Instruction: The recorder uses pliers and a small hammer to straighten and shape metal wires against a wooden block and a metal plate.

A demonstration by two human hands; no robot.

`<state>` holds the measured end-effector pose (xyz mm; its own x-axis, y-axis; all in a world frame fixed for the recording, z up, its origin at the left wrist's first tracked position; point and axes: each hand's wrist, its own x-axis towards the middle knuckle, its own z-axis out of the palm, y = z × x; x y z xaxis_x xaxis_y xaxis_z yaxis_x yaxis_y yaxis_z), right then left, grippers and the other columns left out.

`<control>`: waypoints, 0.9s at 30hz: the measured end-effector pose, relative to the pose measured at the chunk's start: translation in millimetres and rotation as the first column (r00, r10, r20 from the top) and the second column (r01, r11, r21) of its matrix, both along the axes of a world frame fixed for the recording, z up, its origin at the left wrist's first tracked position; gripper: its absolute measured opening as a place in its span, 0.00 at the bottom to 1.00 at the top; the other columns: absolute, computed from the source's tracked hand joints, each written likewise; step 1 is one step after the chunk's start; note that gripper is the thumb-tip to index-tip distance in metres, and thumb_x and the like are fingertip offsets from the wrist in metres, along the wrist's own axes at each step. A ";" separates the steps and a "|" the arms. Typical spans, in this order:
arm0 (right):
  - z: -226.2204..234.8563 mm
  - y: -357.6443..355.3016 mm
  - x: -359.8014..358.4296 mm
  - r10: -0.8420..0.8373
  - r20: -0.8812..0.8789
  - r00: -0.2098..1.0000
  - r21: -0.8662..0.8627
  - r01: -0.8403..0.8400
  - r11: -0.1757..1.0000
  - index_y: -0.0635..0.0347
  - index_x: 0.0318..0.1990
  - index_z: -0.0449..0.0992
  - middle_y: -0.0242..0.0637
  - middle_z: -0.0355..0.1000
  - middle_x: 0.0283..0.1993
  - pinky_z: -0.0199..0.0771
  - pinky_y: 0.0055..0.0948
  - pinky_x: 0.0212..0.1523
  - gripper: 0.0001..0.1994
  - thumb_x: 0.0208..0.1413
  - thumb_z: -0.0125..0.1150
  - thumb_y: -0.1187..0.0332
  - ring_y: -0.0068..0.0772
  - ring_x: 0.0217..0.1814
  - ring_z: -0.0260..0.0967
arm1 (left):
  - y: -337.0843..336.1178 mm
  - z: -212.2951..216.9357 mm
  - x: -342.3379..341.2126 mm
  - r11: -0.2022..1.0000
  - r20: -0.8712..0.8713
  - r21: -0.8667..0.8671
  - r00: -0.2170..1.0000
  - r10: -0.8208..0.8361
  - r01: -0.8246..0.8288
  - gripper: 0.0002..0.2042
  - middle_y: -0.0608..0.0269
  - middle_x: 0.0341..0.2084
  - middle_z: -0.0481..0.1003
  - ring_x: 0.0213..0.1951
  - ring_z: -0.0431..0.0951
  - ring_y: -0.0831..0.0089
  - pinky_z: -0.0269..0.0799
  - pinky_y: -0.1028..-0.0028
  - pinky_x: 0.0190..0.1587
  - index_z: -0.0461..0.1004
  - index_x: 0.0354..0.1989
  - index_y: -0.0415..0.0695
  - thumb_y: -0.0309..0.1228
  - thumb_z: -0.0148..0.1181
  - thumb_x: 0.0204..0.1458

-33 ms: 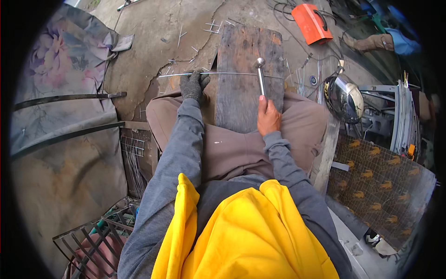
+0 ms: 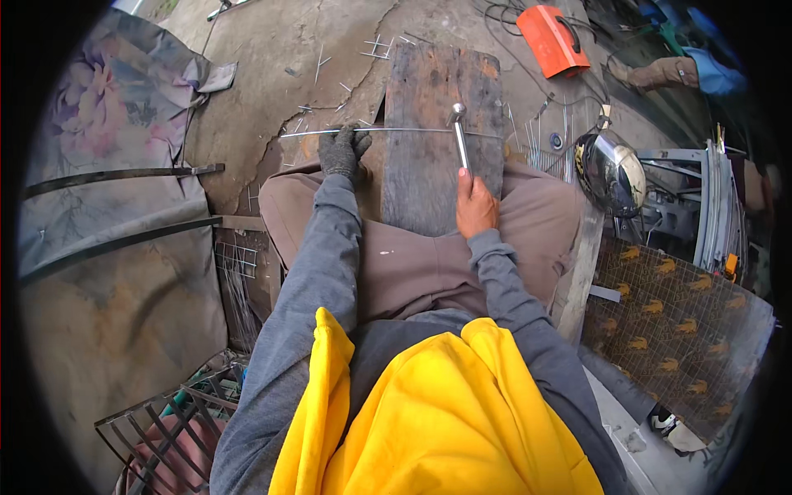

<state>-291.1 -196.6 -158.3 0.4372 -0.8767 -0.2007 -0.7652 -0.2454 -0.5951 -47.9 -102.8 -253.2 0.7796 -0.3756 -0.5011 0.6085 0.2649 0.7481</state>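
Note:
My left hand, in a dark grey knit glove, is closed around a thin metal rod near its left end. The rod lies crosswise over a worn wooden board in front of my lap. Bare, my right hand grips the lower handle of a shiny steel hammer. The hammer's head is at the rod, over the right part of the board. Whether it touches the rod I cannot tell.
Short rod pieces and small welded grids lie on the concrete beyond. An orange machine with cables stands far right. A welding helmet, metal frames and a patterned panel are at right; draped cloth hangs at left.
The hammer's head has shifted slightly to the left. My left hand and the rod stay in nearly the same place.

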 end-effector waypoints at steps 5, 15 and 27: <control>7.3 -6.1 -0.8 -0.067 0.050 0.996 0.058 0.064 0.996 0.65 0.28 0.69 0.57 0.72 0.31 0.64 0.54 0.41 0.30 0.63 0.41 0.42 0.66 0.38 0.68 | 6.1 -0.9 8.9 1.000 0.011 0.004 1.000 -0.023 0.023 0.06 0.50 0.35 0.76 0.34 0.80 0.61 0.84 0.65 0.36 0.69 0.41 0.37 0.23 0.54 0.57; 5.4 -2.5 -8.2 -0.095 0.036 0.995 0.097 0.091 0.991 0.63 0.31 0.70 0.59 0.73 0.32 0.66 0.55 0.42 0.28 0.63 0.42 0.42 0.69 0.40 0.68 | 12.0 -3.0 10.7 0.999 0.002 0.044 1.000 0.029 -0.029 0.10 0.48 0.36 0.75 0.36 0.80 0.58 0.84 0.64 0.34 0.65 0.43 0.38 0.20 0.57 0.54; 5.0 -5.5 -15.7 -0.169 0.166 0.972 0.074 0.159 0.985 0.64 0.30 0.69 0.58 0.73 0.32 0.65 0.56 0.41 0.27 0.63 0.44 0.45 0.67 0.38 0.68 | 12.2 7.1 6.0 0.997 0.023 0.060 0.998 0.051 -0.052 0.07 0.53 0.30 0.75 0.30 0.79 0.63 0.83 0.66 0.32 0.68 0.38 0.40 0.21 0.58 0.52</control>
<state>-306.9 -202.1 -153.3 0.3210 -0.9279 -0.1898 -0.6779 -0.0852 -0.7302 -41.9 -90.7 -246.0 0.8080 -0.3038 -0.5048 0.5788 0.2492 0.7765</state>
